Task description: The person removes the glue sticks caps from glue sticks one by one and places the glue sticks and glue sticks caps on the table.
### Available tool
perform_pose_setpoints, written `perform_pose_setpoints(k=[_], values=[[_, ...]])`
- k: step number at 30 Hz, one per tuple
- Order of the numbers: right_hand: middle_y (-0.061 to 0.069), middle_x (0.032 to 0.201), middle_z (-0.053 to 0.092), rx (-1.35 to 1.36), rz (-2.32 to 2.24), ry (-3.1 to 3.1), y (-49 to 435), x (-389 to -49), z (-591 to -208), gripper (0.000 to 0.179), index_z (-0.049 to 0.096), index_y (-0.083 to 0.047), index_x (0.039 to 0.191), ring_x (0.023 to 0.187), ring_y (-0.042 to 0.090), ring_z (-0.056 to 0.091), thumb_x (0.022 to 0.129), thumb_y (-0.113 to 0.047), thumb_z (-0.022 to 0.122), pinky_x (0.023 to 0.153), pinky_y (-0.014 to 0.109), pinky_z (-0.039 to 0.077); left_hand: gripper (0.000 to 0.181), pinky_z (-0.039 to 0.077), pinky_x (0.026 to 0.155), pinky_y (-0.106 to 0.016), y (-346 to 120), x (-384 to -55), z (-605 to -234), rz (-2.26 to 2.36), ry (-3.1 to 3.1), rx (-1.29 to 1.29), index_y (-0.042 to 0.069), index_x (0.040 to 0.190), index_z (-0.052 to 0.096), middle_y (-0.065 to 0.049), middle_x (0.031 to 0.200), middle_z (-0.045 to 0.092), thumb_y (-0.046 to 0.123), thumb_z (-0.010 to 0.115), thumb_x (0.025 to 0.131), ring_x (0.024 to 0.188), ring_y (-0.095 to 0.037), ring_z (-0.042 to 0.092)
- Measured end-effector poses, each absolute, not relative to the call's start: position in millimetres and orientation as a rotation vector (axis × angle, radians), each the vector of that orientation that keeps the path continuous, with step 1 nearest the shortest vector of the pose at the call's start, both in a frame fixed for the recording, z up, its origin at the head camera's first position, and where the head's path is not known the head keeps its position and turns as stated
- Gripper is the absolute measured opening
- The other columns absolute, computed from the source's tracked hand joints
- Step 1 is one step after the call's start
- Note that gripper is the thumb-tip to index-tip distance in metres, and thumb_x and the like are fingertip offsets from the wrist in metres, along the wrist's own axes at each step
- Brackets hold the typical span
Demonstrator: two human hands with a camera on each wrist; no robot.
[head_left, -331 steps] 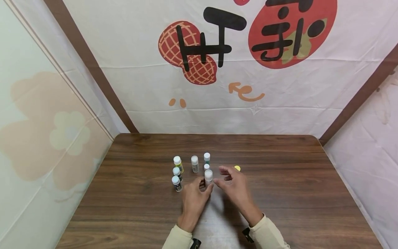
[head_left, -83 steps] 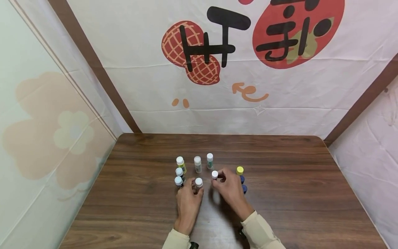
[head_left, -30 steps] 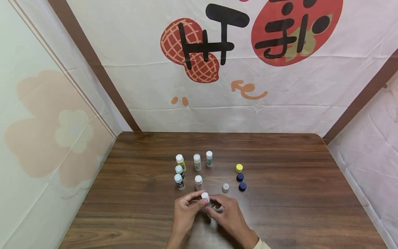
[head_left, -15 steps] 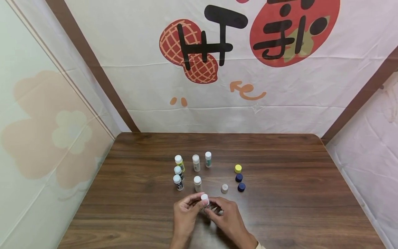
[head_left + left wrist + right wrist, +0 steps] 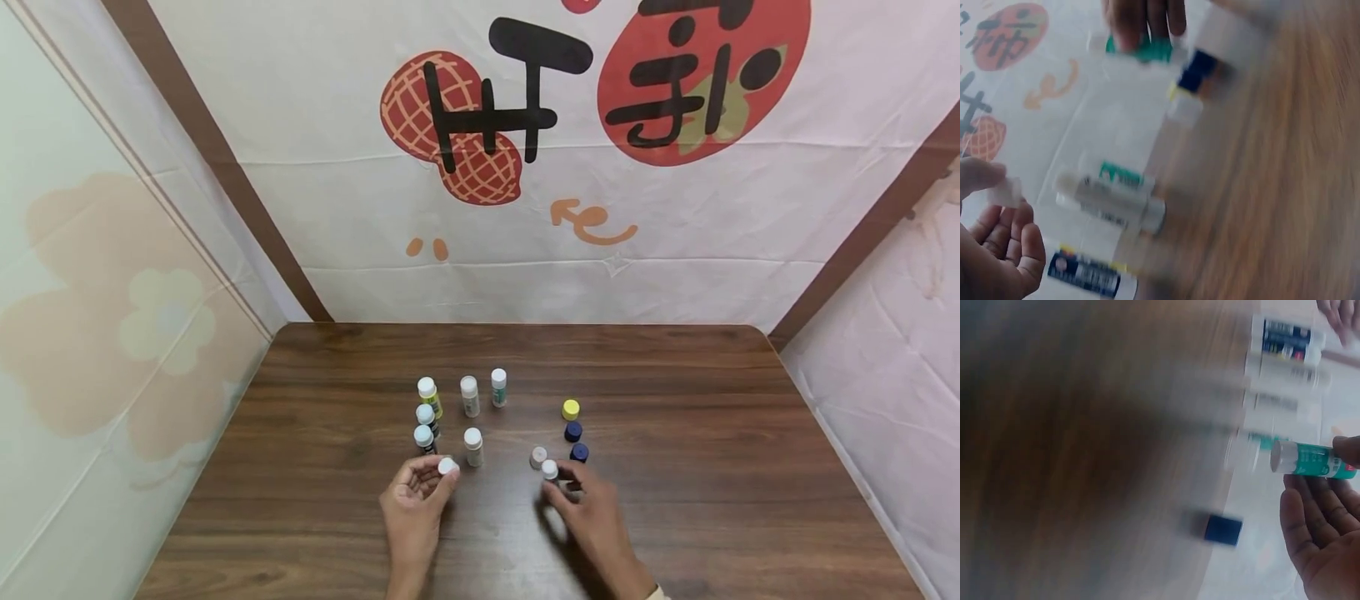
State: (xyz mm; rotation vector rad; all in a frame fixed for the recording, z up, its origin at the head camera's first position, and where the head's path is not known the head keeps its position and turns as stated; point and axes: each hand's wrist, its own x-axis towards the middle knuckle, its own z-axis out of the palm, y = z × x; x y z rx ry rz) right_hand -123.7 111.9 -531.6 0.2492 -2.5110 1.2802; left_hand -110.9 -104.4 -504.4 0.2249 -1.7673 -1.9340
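Two grips: my left hand (image 5: 412, 502) pinches a white cap (image 5: 447, 466) above the counter (image 5: 315, 500) | my right hand (image 5: 594, 508) holds a green stick (image 5: 1313, 460) near the grey cap (image 5: 537, 457) | six more sticks (image 5: 473, 447) stand upright, left of the yellow cap (image 5: 571, 409) and two blue caps (image 5: 573, 432)

Lettering (image 5: 1314, 456) on green tube (image 5: 1309, 460) illegible

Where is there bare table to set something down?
Bare table lies right of the yellow cap and blue caps, to the right edge, and left of the row of three tubes. It is crowded at that row, with the left hand just in front, and around the grey cap, beside the right hand.
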Motion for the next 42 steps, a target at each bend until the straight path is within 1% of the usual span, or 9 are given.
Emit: perform_pose_setpoints(k=[3,7,10,15,21,25,28,35,42], values=[[0.007,0.085,0.073,0.243,1.196,-2.448,124,-130,-533,0.033,0.069,-0.004,0.099,0.067,0.019,0.068,0.069,0.000,0.083,0.060,0.028,0.055,0.022,0.054,0.066,-0.023,-111,-110,-507,-1.699,-1.985,0.331,-0.005,0.087,0.066,-0.013,0.082,0.069,-0.012,0.077,0.070,0.073,-0.012,0.064],[0.007,0.082,0.073,0.203,1.197,-2.415,135,-135,-532,0.033,0.068,-0.004,0.096,0.060,0.012,0.065,0.067,0.002,0.083,0.056,0.024,0.053,0.022,0.053,0.065,-0.022,-119,-113,-507,-1.471,-2.179,0.417,0.003,0.088,0.069,-0.006,0.080,0.070,-0.005,0.079,0.070,0.072,-0.013,0.065],[0.009,0.082,0.073,0.146,1.236,-2.436,140,-136,-531,0.031,0.069,-0.003,0.096,0.061,0.011,0.066,0.068,0.002,0.082,0.056,0.024,0.053,0.022,0.054,0.064,-0.021,-122,-115,-508,-1.424,-2.231,0.421,0.001,0.089,0.069,-0.007,0.080,0.071,-0.005,0.079,0.070,0.072,-0.015,0.067],[0.009,0.083,0.072,0.070,1.247,-2.476,144,-140,-532,0.030,0.069,-0.002,0.095,0.068,0.018,0.069,0.069,0.001,0.083,0.062,0.028,0.055,0.021,0.054,0.061,-0.021,-123,-117,-512,-1.314,-2.327,0.413,0.001,0.087,0.071,-0.007,0.079,0.071,-0.004,0.081,0.069,0.069,-0.015,0.068],[0.011,0.084,0.071,-0.004,1.234,-2.540,146,-143,-531,0.027,0.069,-0.001,0.094,0.070,0.021,0.070,0.070,0.000,0.082,0.064,0.032,0.056,0.023,0.049,0.056,-0.025,-123,-120,-518,-1.089,-2.464,0.400,0.005,0.080,0.071,-0.001,0.072,0.064,-0.002,0.085,0.064,0.062,-0.010,0.059],[0.009,0.083,0.072,-0.056,1.140,-2.623,147,-145,-528,0.027,0.070,-0.004,0.094,0.073,0.021,0.070,0.071,-0.007,0.083,0.068,0.039,0.054,0.022,0.044,0.055,-0.028,-123,-122,-521,-0.978,-2.537,0.365,0.006,0.077,0.069,0.000,0.070,0.061,-0.005,0.082,0.063,0.060,-0.012,0.056],[0.007,0.081,0.073,-0.081,1.099,-2.677,147,-146,-526,0.026,0.071,-0.006,0.093,0.074,0.021,0.070,0.071,-0.010,0.083,0.071,0.042,0.052,0.020,0.044,0.055,-0.033,-123,-123,-522,-0.942,-2.559,0.349,0.003,0.077,0.069,-0.003,0.069,0.060,-0.007,0.078,0.062,0.059,-0.015,0.055],[0.006,0.081,0.073,-0.094,1.095,-2.776,149,-148,-522,0.024,0.070,-0.005,0.093,0.077,0.022,0.070,0.074,-0.012,0.082,0.073,0.044,0.052,0.016,0.046,0.059,-0.046,-122,-124,-523,-0.881,-2.621,0.347,0.000,0.075,0.069,-0.010,0.070,0.061,-0.010,0.072,0.063,0.065,-0.033,0.062],[0.000,0.075,0.071,-0.094,1.117,-2.764,148,-150,-522,0.021,0.070,-0.007,0.087,0.070,0.016,0.068,0.071,-0.012,0.083,0.067,0.038,0.052,0.015,0.045,0.054,-0.046,-122,-125,-526,-0.892,-2.672,0.375,0.000,0.074,0.069,-0.007,0.067,0.058,-0.011,0.073,0.064,0.062,-0.032,0.061]])
